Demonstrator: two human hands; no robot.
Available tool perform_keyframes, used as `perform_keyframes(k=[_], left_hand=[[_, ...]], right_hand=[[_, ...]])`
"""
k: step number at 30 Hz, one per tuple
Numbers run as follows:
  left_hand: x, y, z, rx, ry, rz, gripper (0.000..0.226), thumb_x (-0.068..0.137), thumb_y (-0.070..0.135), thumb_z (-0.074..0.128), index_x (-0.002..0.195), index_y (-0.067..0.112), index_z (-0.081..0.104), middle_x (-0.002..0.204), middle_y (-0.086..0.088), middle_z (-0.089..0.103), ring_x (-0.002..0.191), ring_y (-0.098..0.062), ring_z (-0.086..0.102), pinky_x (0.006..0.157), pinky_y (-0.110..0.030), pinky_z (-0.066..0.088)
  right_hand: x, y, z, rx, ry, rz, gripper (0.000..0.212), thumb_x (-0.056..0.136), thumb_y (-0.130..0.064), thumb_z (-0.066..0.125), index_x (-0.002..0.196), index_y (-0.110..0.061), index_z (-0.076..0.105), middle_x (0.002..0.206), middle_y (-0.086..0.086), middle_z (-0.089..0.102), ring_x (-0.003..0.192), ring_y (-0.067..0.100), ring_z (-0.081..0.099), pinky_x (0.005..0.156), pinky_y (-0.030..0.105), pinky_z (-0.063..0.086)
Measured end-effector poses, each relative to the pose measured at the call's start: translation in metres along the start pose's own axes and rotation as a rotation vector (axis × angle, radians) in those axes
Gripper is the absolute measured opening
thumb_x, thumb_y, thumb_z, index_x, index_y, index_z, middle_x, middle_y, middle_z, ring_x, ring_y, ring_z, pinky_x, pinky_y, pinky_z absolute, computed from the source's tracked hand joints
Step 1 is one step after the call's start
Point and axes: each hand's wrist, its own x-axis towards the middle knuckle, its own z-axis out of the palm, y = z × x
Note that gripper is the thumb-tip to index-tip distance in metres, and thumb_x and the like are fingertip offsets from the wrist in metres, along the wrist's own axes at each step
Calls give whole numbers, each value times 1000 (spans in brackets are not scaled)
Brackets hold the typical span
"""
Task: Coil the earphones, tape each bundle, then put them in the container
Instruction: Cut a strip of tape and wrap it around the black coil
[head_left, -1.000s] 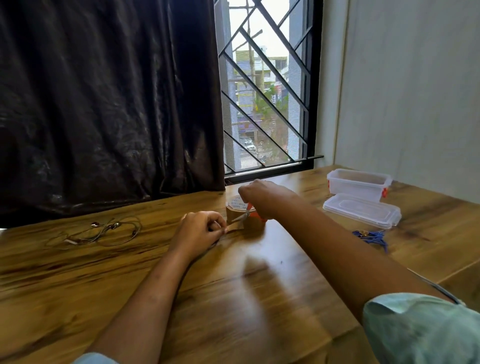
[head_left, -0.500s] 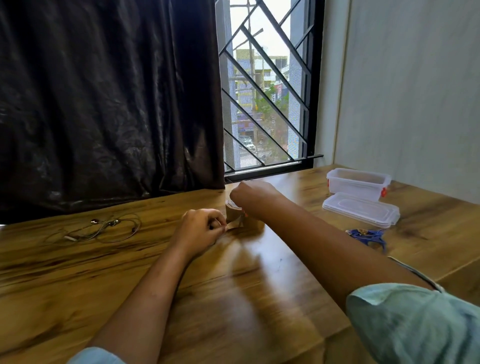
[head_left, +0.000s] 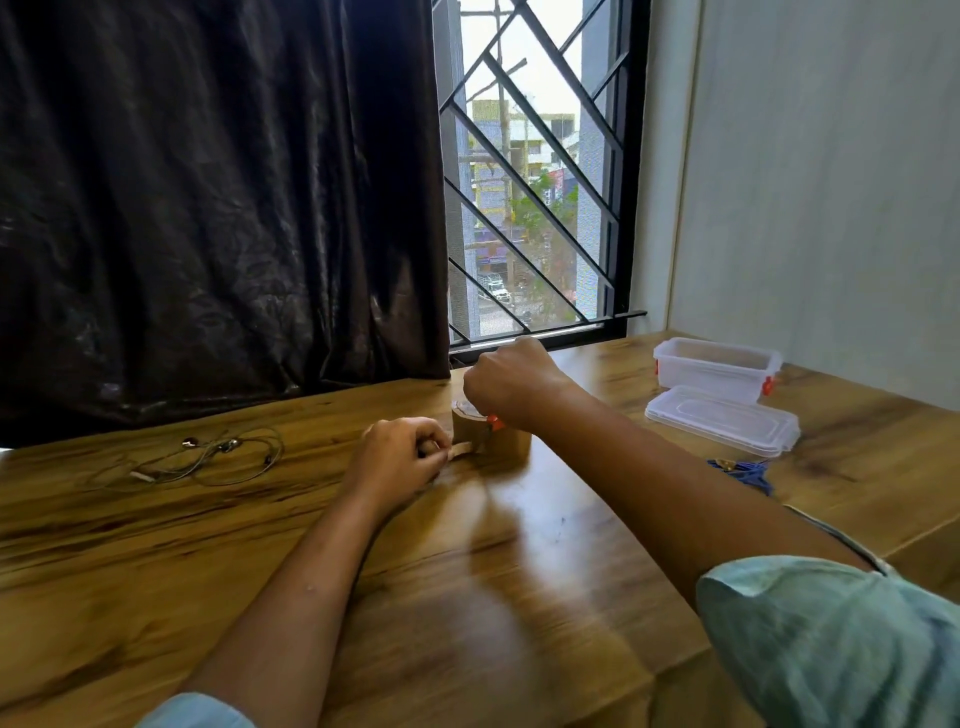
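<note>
Left hand (head_left: 400, 457) pinches a flat brown strip (head_left: 462, 451) off the round glossy roll (head_left: 511, 447); right hand (head_left: 511, 384) grips orange-handled scissors (head_left: 492, 423).

Left hand (head_left: 400, 457), right hand (head_left: 511, 384), both clenched.

I can't read any txt, nos. or brand here. Tape roll (head_left: 511, 442): no legible print from my view. Container (head_left: 711, 378) & lid (head_left: 722, 427): no label I can make out. Coloured patches on bldgs (head_left: 522, 150) beyond the window (head_left: 631, 208) are too blurred to read.
</note>
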Motion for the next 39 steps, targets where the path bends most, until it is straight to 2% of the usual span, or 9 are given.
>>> perform_keyframes(k=[5, 10, 13, 17, 22, 26, 31, 36, 39], left_hand=[[2, -5, 0, 4, 74, -44, 8, 77, 27, 71, 72, 30, 67, 70, 15, 65, 74, -9, 61, 69, -29, 50], [5, -10, -2, -94, 258, -116, 3, 80, 27, 70, 79, 26, 68, 66, 14, 62, 57, -2, 51, 58, -27, 46], [5, -13, 0, -108, 246, -95, 8, 81, 27, 70, 88, 29, 67, 76, 15, 65, 54, 0, 49, 54, -24, 43], [5, -11, 2, -89, 207, -69, 21, 81, 22, 70, 99, 31, 63, 85, 19, 64, 55, -6, 54, 54, -27, 48], [5, -9, 3, -110, 212, -54, 23, 80, 15, 71, 96, 30, 65, 86, 17, 66, 53, -5, 54, 49, -28, 49], [4, -6, 4, -142, 203, -48, 20, 79, 11, 70, 89, 28, 68, 77, 13, 66, 49, -4, 50, 47, -18, 42], [3, 0, 5, -171, 149, -3, 22, 77, 10, 72, 83, 31, 67, 71, 14, 66, 52, -5, 51, 48, -16, 42], [3, 2, 10, -176, 123, 16, 25, 78, 12, 72, 91, 33, 64, 81, 17, 65, 50, -6, 51, 48, -16, 44], [2, 4, 11, -177, 155, 19, 33, 77, 10, 72, 101, 32, 62, 90, 21, 63, 52, -11, 52, 51, -28, 50]], right_hand=[[-10, 10, 1, 33, 13, 15, 22, 89, -10, 57, 108, -18, 65, 109, 2, 67, 101, 26, 64, 67, 27, 35], [-21, 35, 15, 259, -108, 191, 31, 78, -15, 71, 106, -27, 67, 104, -4, 68, 96, 22, 64, 65, 24, 37], [-22, 46, 27, 370, -126, 233, 28, 73, -30, 77, 98, -33, 65, 102, -9, 67, 84, 16, 59, 55, 22, 35], [-22, 55, 32, 509, -136, 253, 44, 66, -43, 78, 105, -38, 57, 107, -13, 64, 96, 15, 59, 66, 26, 45], [-36, 64, 46, 733, -28, 572, 54, 72, -40, 77, 113, -17, 50, 102, 0, 61, 97, 23, 57, 73, 31, 45], [-45, 52, 85, 818, -152, 849, 58, 67, -33, 79, 111, -4, 56, 98, 10, 58, 92, 28, 58, 68, 28, 40], [-51, 45, 102, 823, -296, 858, 54, 68, -30, 83, 110, -6, 61, 113, 13, 61, 105, 28, 58, 73, 26, 41], [-42, 50, 98, 999, -404, 823, 33, 71, -24, 82, 90, -4, 63, 79, 7, 60, 69, 16, 57, 58, 23, 44], [-44, 47, 109, 997, -320, 824, 39, 71, -25, 81, 98, -3, 63, 95, 13, 64, 81, 22, 56, 60, 25, 40]])
